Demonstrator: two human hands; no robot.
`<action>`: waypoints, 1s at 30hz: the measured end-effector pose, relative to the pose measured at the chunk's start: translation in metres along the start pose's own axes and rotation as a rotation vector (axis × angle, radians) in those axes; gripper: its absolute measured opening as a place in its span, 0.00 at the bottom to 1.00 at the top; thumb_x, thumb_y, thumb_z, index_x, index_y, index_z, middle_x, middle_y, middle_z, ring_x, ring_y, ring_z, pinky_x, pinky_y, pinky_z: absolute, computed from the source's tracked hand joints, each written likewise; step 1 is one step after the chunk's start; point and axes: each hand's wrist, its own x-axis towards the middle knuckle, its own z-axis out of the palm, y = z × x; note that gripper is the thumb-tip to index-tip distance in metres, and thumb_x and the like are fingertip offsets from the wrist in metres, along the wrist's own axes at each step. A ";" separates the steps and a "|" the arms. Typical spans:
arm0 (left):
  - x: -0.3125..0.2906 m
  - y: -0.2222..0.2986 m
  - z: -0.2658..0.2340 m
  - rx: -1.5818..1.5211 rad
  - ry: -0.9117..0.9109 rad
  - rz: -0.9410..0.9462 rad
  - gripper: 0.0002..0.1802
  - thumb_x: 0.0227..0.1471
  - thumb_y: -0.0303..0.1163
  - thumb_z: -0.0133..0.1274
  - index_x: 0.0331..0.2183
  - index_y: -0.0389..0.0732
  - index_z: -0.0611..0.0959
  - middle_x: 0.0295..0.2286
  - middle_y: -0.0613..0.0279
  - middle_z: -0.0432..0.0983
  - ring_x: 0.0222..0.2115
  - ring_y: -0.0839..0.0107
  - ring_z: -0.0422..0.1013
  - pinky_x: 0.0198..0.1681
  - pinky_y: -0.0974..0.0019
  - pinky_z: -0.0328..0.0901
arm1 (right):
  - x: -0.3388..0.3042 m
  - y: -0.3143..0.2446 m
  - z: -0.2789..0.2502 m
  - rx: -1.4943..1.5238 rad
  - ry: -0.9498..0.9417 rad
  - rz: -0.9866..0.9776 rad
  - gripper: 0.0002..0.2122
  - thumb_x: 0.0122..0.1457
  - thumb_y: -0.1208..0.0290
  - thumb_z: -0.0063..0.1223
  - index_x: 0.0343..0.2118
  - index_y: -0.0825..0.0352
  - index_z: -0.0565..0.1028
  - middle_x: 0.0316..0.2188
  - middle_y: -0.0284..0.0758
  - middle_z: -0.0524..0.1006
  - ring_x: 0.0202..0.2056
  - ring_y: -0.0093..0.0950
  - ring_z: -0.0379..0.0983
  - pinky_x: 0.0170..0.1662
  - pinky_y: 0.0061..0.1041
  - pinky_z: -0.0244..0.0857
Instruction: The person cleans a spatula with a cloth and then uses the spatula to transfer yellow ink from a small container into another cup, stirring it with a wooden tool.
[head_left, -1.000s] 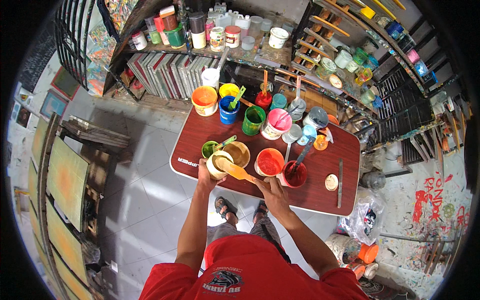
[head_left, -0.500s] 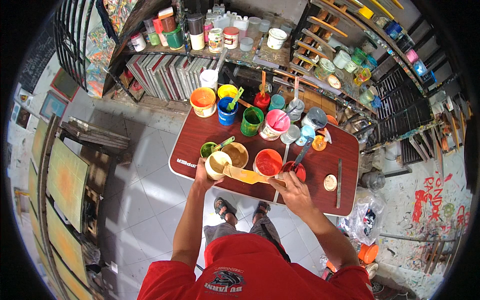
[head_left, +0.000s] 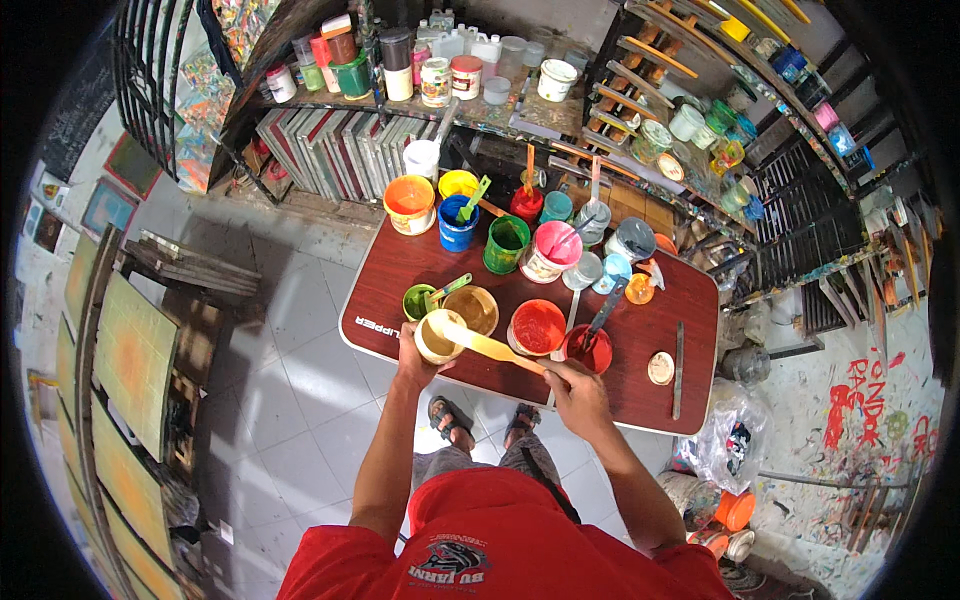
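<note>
My left hand (head_left: 415, 362) is closed around a small cream tub (head_left: 435, 350), held at the table's near edge and tilted so its mouth shows. In my right hand (head_left: 580, 395) is the handle of a yellow spatula (head_left: 495, 350). Its blade reaches left to the tub's mouth; whether the tip touches what is inside I cannot tell. Just beyond the tub stand a brown paint tub (head_left: 472, 309) and a small green one (head_left: 416, 300) with a green-handled tool across it. Red paint tubs (head_left: 537, 326) (head_left: 588, 348) stand near my right hand, the darker one with a grey-handled spatula in it.
On the dark red table (head_left: 640, 400) lie a round lid (head_left: 661, 367) and a thin flat strip (head_left: 679, 370). Several paint buckets line its far side, including a blue bucket (head_left: 456, 225). Shelves (head_left: 440, 107) with jars stand behind; a rack of panels (head_left: 135, 360) is at left.
The spatula's blade has lifted from the tub's near rim to across its mouth. My right hand has drawn slightly nearer to me, away from the darker red tub.
</note>
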 end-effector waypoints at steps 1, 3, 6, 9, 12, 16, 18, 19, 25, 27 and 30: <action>-0.002 0.000 0.002 0.015 0.033 0.009 0.32 0.54 0.56 0.29 0.47 0.47 0.76 0.39 0.60 0.77 0.36 0.61 0.74 0.29 0.57 0.68 | -0.002 0.004 0.011 0.126 -0.057 0.111 0.13 0.61 0.68 0.52 0.46 0.65 0.77 0.27 0.33 0.76 0.27 0.26 0.73 0.32 0.24 0.67; -0.004 -0.001 0.014 -0.039 -0.010 0.056 0.32 0.53 0.55 0.29 0.47 0.47 0.76 0.41 0.61 0.76 0.40 0.61 0.74 0.37 0.53 0.69 | -0.007 0.018 0.032 0.378 -0.171 0.333 0.15 0.63 0.67 0.50 0.48 0.69 0.76 0.24 0.32 0.76 0.24 0.20 0.69 0.29 0.21 0.64; -0.003 0.002 0.019 -0.058 -0.062 0.100 0.31 0.53 0.54 0.30 0.48 0.48 0.76 0.45 0.61 0.75 0.45 0.61 0.72 0.45 0.49 0.68 | -0.018 0.036 0.056 0.395 -0.189 0.372 0.16 0.63 0.62 0.48 0.48 0.68 0.76 0.22 0.31 0.77 0.24 0.17 0.70 0.30 0.22 0.64; 0.002 0.002 0.013 -0.063 -0.070 0.120 0.31 0.52 0.54 0.31 0.48 0.47 0.75 0.46 0.60 0.74 0.46 0.61 0.71 0.47 0.48 0.67 | -0.019 0.024 0.048 0.371 -0.202 0.407 0.17 0.62 0.61 0.49 0.46 0.68 0.77 0.22 0.34 0.78 0.24 0.18 0.71 0.30 0.24 0.65; 0.003 0.002 0.004 -0.110 -0.098 0.127 0.30 0.53 0.53 0.31 0.48 0.46 0.75 0.45 0.60 0.74 0.46 0.61 0.71 0.47 0.48 0.68 | -0.022 0.024 0.035 0.255 -0.227 0.352 0.17 0.62 0.61 0.49 0.46 0.68 0.77 0.23 0.36 0.79 0.24 0.20 0.73 0.30 0.25 0.65; 0.003 0.001 0.007 -0.109 -0.088 0.134 0.27 0.54 0.51 0.32 0.44 0.45 0.77 0.41 0.61 0.75 0.43 0.63 0.73 0.45 0.49 0.70 | -0.026 0.024 0.015 0.189 -0.294 0.376 0.16 0.62 0.61 0.49 0.45 0.68 0.78 0.24 0.39 0.79 0.24 0.23 0.76 0.30 0.26 0.66; 0.007 -0.004 -0.002 -0.034 -0.100 0.201 0.27 0.54 0.51 0.33 0.43 0.46 0.78 0.41 0.62 0.76 0.43 0.62 0.73 0.44 0.50 0.70 | -0.025 0.013 0.004 0.175 -0.305 0.383 0.16 0.61 0.61 0.49 0.45 0.68 0.78 0.24 0.40 0.80 0.24 0.24 0.77 0.30 0.26 0.67; 0.007 -0.009 -0.006 0.032 -0.102 0.258 0.27 0.54 0.52 0.34 0.42 0.46 0.78 0.41 0.62 0.76 0.43 0.62 0.73 0.43 0.50 0.70 | -0.024 0.006 -0.003 0.171 -0.296 0.373 0.16 0.61 0.61 0.50 0.45 0.67 0.78 0.23 0.40 0.79 0.24 0.25 0.77 0.30 0.26 0.67; 0.007 -0.009 -0.012 -0.183 -0.038 0.117 0.30 0.54 0.57 0.34 0.43 0.47 0.78 0.41 0.62 0.76 0.44 0.60 0.72 0.41 0.49 0.70 | -0.024 -0.022 -0.029 0.111 -0.195 0.326 0.14 0.61 0.64 0.49 0.44 0.66 0.79 0.22 0.41 0.79 0.23 0.27 0.77 0.30 0.28 0.68; 0.000 -0.009 -0.008 -0.140 -0.024 0.129 0.31 0.55 0.57 0.33 0.44 0.46 0.78 0.42 0.61 0.76 0.43 0.60 0.73 0.41 0.49 0.70 | -0.023 -0.033 -0.035 0.021 -0.133 0.220 0.13 0.61 0.65 0.49 0.43 0.66 0.79 0.22 0.41 0.78 0.23 0.30 0.77 0.31 0.29 0.69; -0.002 -0.011 -0.011 0.020 -0.054 0.170 0.32 0.57 0.56 0.30 0.45 0.42 0.77 0.41 0.59 0.76 0.42 0.61 0.74 0.40 0.52 0.71 | -0.011 -0.050 -0.040 -0.275 -0.011 -0.147 0.13 0.58 0.70 0.50 0.44 0.67 0.76 0.26 0.41 0.77 0.27 0.36 0.77 0.31 0.32 0.70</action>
